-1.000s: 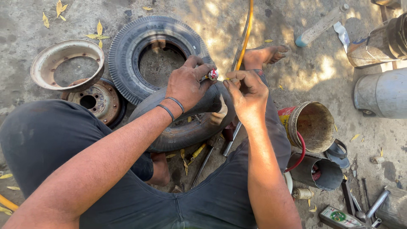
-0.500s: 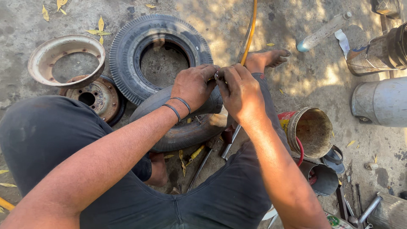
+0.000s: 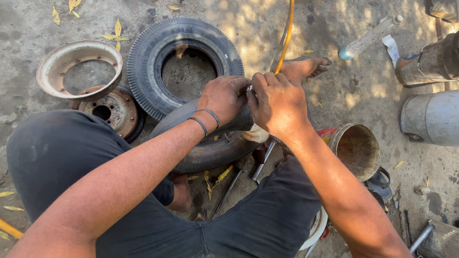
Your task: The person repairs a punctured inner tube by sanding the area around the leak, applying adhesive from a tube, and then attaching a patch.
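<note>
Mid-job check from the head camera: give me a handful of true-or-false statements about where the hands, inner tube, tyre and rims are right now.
1. Both hands meet on the black inner tube. True: left hand and right hand are pressed together on its top.
2. The tyre is mounted on a rim. False: it lies flat with bare ground showing through its middle.
3. The rim ring lies left of the tyre. True.
4. The yellow hose lies right of the rusty can. False: it runs up from the hands, left of the can.
5. The left wrist is bare. False: it wears dark bands.
</note>
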A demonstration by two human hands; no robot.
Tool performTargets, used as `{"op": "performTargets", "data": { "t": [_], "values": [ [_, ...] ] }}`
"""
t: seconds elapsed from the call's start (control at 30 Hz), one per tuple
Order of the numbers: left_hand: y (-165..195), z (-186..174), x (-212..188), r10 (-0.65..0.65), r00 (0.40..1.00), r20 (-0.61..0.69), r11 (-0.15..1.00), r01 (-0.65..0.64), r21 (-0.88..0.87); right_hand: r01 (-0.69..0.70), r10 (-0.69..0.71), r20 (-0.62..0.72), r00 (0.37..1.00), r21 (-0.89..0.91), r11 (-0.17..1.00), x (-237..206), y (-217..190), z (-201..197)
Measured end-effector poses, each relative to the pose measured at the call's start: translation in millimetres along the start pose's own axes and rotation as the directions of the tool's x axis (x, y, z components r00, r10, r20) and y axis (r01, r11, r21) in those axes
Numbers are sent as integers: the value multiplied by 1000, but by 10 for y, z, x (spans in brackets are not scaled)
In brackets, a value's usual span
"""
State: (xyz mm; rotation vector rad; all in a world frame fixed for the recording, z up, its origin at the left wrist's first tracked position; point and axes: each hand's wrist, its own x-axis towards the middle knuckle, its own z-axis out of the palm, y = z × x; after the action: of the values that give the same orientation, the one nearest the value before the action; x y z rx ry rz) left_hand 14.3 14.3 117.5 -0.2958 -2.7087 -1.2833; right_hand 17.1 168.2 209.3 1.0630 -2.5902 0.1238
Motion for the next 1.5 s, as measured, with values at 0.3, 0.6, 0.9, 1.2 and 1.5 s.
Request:
{"op": "performTargets", "data": {
  "t": [0.3,0.6,0.9,1.2,1.5],
  "values": [
    [-5,-27,14,-23,999,28,998,25,-54,-95,94,33,995,34,995,18,-19,5],
    [18,-30,-21,1,1000,0,989,-1,-147,-351,381,14,925,419,837,-333,294,255],
    [-16,-161,239,-45,992,117,656,118,-746,-100,680,337,651,926,-363,-1028,355,1067],
    [-100,-123,175,-97,930,354,190,367,-911,-43,664,291,689,931,-363,-1166,270,1090],
    [-131,-150,162,-3,906,424,39,424,-905,-97,677,298,673,943,-319,-1147,253,1077]
  ]
}}
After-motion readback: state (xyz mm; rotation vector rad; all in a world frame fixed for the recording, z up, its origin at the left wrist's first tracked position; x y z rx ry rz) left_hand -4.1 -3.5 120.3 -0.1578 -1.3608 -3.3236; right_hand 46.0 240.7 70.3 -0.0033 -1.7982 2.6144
